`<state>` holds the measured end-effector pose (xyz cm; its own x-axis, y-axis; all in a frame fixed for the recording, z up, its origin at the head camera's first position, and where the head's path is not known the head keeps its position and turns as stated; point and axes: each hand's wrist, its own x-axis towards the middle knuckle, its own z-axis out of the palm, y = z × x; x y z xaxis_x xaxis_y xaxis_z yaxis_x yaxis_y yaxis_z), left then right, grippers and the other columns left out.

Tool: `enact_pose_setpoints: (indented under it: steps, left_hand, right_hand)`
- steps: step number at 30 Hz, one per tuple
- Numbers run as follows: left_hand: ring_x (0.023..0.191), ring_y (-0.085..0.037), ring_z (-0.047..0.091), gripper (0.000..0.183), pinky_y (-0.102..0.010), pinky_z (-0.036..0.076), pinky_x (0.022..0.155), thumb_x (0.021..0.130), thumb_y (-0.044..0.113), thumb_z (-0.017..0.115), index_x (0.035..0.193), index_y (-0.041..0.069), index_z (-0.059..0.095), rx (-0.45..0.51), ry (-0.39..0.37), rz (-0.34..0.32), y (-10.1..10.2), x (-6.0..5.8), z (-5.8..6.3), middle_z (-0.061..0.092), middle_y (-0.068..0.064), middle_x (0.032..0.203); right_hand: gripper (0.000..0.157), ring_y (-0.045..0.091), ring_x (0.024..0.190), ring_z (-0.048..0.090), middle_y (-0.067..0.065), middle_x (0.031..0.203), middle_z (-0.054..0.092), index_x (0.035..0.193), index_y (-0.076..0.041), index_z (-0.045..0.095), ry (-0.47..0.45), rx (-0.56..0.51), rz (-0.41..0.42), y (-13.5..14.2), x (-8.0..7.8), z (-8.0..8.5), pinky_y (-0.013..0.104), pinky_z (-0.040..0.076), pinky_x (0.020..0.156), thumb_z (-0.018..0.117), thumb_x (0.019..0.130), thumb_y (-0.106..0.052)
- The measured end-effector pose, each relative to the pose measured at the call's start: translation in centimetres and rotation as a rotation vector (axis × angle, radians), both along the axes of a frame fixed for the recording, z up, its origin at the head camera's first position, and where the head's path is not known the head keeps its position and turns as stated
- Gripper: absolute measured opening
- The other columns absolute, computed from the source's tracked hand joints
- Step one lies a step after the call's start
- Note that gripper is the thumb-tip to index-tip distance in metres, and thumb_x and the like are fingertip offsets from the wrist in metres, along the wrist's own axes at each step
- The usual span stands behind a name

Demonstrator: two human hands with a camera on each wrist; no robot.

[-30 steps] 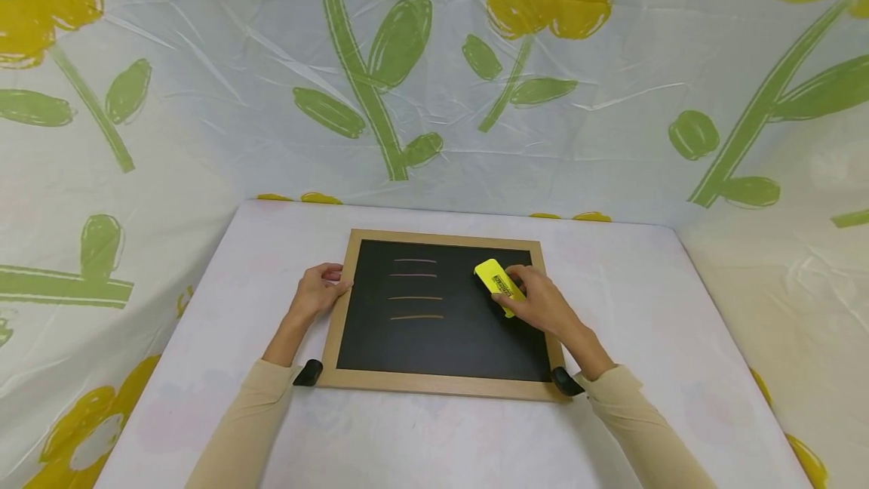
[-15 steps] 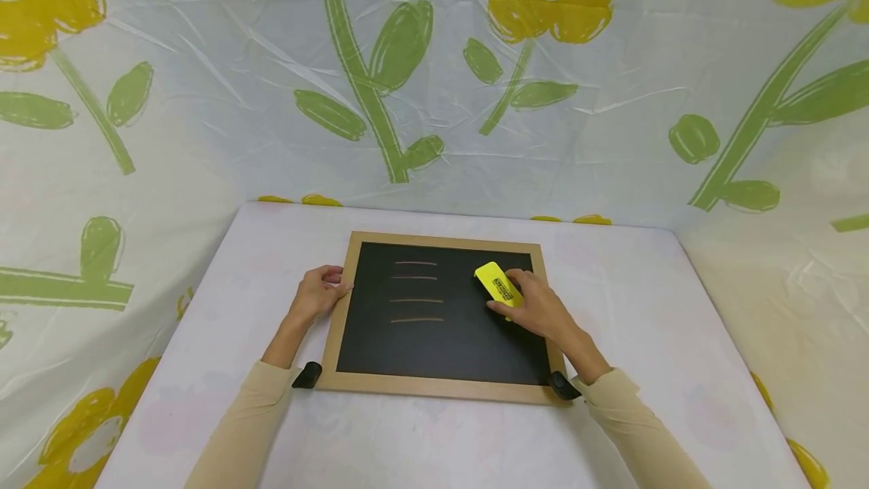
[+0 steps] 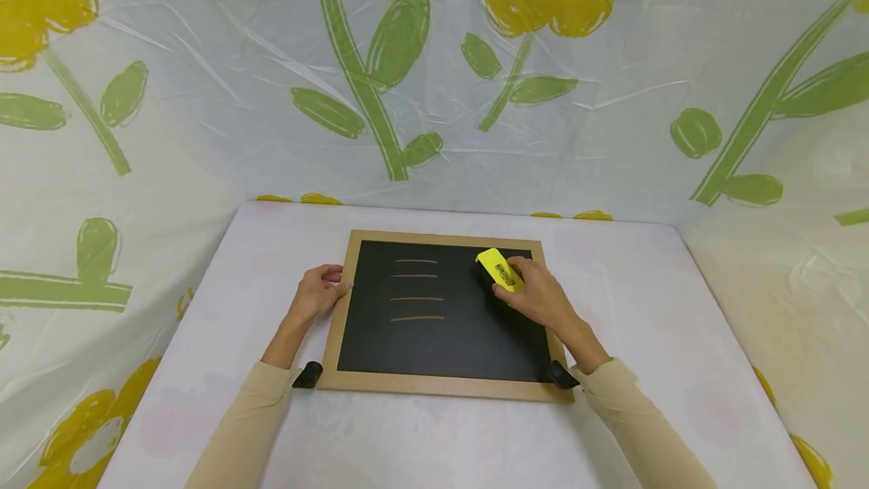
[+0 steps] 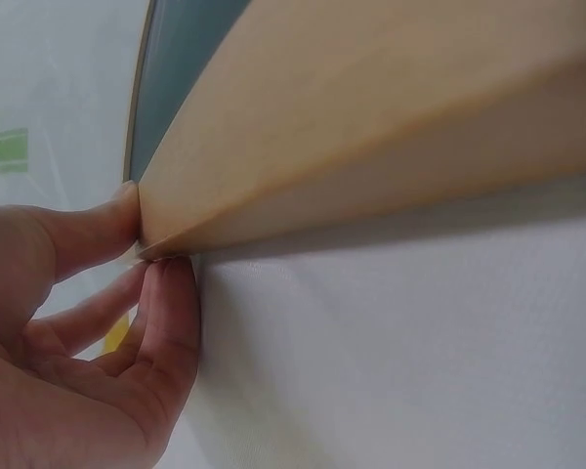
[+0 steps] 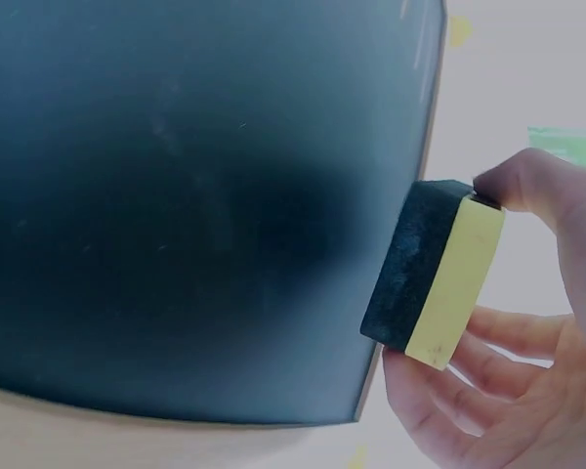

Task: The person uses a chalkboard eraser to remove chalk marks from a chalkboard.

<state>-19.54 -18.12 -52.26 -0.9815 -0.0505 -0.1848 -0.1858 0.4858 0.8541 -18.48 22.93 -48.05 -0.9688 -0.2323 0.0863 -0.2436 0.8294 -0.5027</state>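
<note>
A shiny white cloth (image 3: 271, 149) hangs at the back and sides, with big yellow flowers and green leaves on it. In front is a pale table (image 3: 407, 444) with faint pink and blue patches. The yellow eraser (image 3: 498, 269) is over the right side of the blackboard (image 3: 458, 315), near the top. It is tilted, with small dark words on its yellow part and a soft black pad under it. The right hand (image 3: 541, 295) pinches it, thumb on one side and fingers on the other. In the right wrist view the pad looks lifted off the board.

The board lies flat and has a light wooden frame (image 3: 441, 385) all around. Four thin lines (image 3: 417, 298) go across its left half: two pinkish ones on top and two orange ones below. The left hand (image 3: 314, 294) pinches the left edge of the frame, with the thumb at the edge and the fingertips tucked at its underside. Both arms have tan sleeves (image 3: 244, 413), and by each cuff is a small black piece (image 3: 308, 375).
</note>
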Motion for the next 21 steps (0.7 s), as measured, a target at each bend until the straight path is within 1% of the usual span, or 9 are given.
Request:
enact_pose_setpoints:
  steps: [6, 8, 13, 16, 21]
  left_hand:
    - [0.096, -0.029, 0.059, 0.045, -0.029, 0.047, 0.078, 0.094, 0.007, 0.073, 0.133, -0.011, 0.059, 0.005, 0.002, 0.007, 0.0, 0.0, 0.0, 0.062, -0.026, 0.118]
    - [0.095, -0.030, 0.060, 0.045, -0.029, 0.047, 0.078, 0.094, 0.007, 0.073, 0.133, -0.011, 0.059, -0.002, 0.015, 0.007, 0.0, 0.1, -0.1, 0.063, -0.026, 0.117]
    - [0.094, -0.030, 0.062, 0.043, -0.028, 0.047, 0.077, 0.094, 0.006, 0.073, 0.132, -0.012, 0.060, -0.004, 0.044, 0.001, 0.0, 0.2, 0.0, 0.064, -0.027, 0.115]
    - [0.094, -0.030, 0.061, 0.043, -0.028, 0.047, 0.077, 0.095, 0.006, 0.072, 0.132, -0.012, 0.060, 0.002, 0.037, 0.004, 0.0, 0.2, 0.1, 0.064, -0.027, 0.115]
    - [0.096, -0.031, 0.062, 0.044, -0.028, 0.047, 0.077, 0.095, 0.006, 0.072, 0.132, -0.012, 0.059, 0.001, 0.038, -0.001, 0.0, 0.3, 0.2, 0.064, -0.027, 0.116]
  right_hand:
    - [0.061, 0.033, 0.098, 0.062, 0.025, 0.125, 0.065, 0.134, 0.008, 0.057, 0.000, -0.033, -0.017, -0.5, -0.4, 0.6, 0.049, 0.052, 0.084, 0.076, 0.091, -0.031]
    - [0.059, 0.033, 0.098, 0.062, 0.025, 0.125, 0.066, 0.134, 0.007, 0.057, -0.007, -0.053, -0.018, -0.7, -0.6, 0.7, 0.049, 0.052, 0.084, 0.075, 0.092, -0.030]
    - [0.060, 0.035, 0.106, 0.063, 0.025, 0.130, 0.064, 0.139, 0.005, 0.055, -0.013, -0.079, -0.018, -1.1, -1.0, 0.9, 0.051, 0.051, 0.089, 0.073, 0.093, -0.029]
    - [0.062, 0.037, 0.110, 0.064, 0.025, 0.130, 0.064, 0.140, 0.005, 0.055, -0.012, -0.083, -0.014, -1.4, -1.3, 1.1, 0.052, 0.052, 0.090, 0.074, 0.093, -0.029]
    - [0.063, 0.038, 0.109, 0.065, 0.025, 0.127, 0.065, 0.142, 0.004, 0.054, 0.003, -0.090, 0.002, -2.1, -1.6, 1.6, 0.051, 0.053, 0.088, 0.076, 0.092, -0.027]
